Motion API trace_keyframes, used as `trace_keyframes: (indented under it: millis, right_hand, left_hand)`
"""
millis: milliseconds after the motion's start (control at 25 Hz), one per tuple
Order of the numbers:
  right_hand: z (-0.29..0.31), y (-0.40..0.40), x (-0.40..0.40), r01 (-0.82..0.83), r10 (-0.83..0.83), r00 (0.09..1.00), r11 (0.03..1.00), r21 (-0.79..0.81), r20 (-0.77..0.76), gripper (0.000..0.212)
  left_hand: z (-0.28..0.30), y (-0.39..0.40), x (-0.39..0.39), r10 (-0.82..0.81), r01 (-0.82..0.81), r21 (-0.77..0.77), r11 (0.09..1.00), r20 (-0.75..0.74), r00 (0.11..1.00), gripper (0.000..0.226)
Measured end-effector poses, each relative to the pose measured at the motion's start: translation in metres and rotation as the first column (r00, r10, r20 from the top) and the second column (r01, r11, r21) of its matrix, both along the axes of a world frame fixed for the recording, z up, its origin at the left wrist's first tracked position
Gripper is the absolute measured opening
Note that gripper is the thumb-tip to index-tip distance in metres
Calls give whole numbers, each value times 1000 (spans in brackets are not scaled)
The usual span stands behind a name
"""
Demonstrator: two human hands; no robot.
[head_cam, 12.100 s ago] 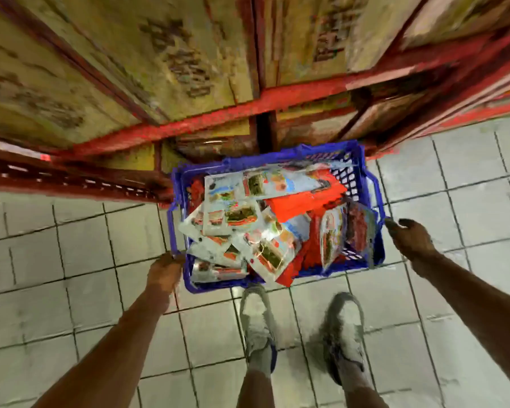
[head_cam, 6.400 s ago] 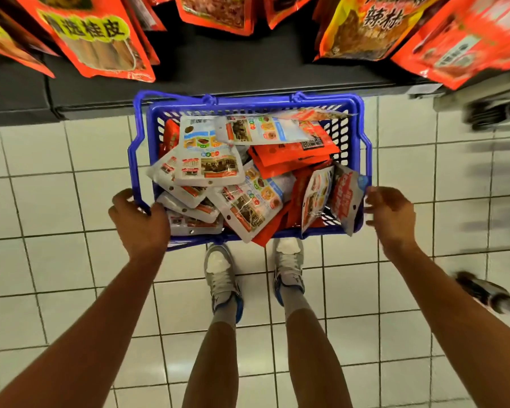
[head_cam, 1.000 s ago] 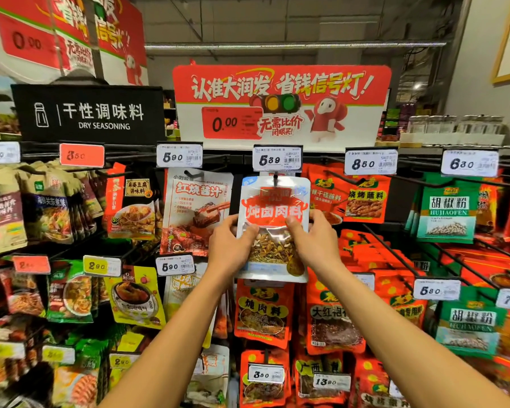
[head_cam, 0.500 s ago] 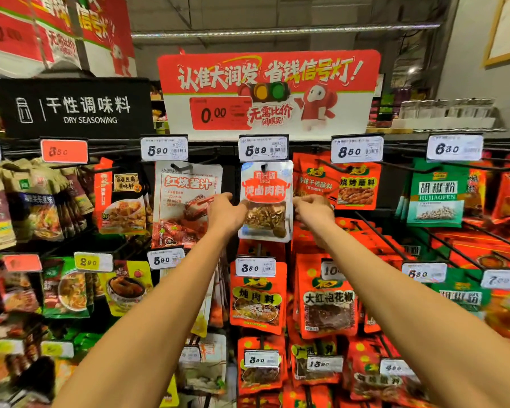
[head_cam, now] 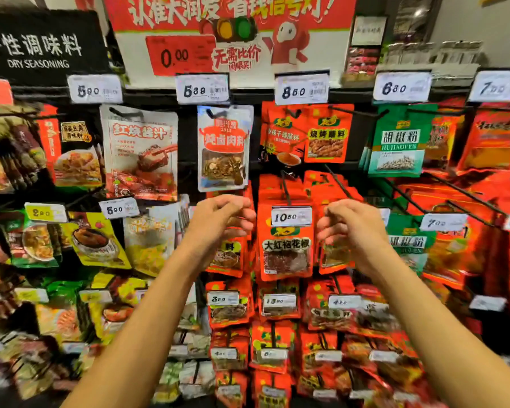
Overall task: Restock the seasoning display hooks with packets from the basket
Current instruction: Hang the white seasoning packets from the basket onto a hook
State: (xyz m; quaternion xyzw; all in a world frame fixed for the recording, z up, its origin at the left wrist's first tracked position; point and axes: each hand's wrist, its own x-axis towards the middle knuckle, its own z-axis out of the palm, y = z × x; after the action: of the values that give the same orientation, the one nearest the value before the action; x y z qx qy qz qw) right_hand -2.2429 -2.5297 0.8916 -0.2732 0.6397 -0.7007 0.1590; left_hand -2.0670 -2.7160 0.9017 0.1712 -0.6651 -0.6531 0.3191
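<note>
Nearest us, our left hand [head_cam: 218,222] and right hand [head_cam: 351,228] hang mid-frame, fingers loosely curled and holding nothing. Just above the left one, the clear stew-spice packet [head_cam: 224,148] hangs on its hook under the 5.39 price tag [head_cam: 202,89], so we judge this hanging step done. Next we need another packet from the basket, which is out of view. Protruding black hooks [head_cam: 351,113] and red packets [head_cam: 286,245] crowd right; open room lies toward us.
</note>
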Motion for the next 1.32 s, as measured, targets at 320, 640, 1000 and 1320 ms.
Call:
trace_keyframes:
  millis: [320, 640, 1000, 1320]
  right_hand:
    - [-190, 157, -39, -82, -53, 938, 928, 365, 344, 26]
    - [-391, 243, -27, -249, -247, 743, 760, 600, 622, 22]
    - [-671, 259, 8, -379, -412, 643, 561, 736, 645, 33]
    - [-865, 223, -42, -102, -430, 856, 402, 910, 286, 28]
  left_hand:
    - [-187, 147, -59, -100, -60, 330, 942, 446, 889, 22]
    - [-381, 246, -56, -215, -346, 519, 781, 745, 632, 23]
    - [-642, 262, -27, -363, -565, 535, 628, 844, 395, 24]
    - [-817, 253, -43, -379, -449, 486, 750, 872, 312, 9]
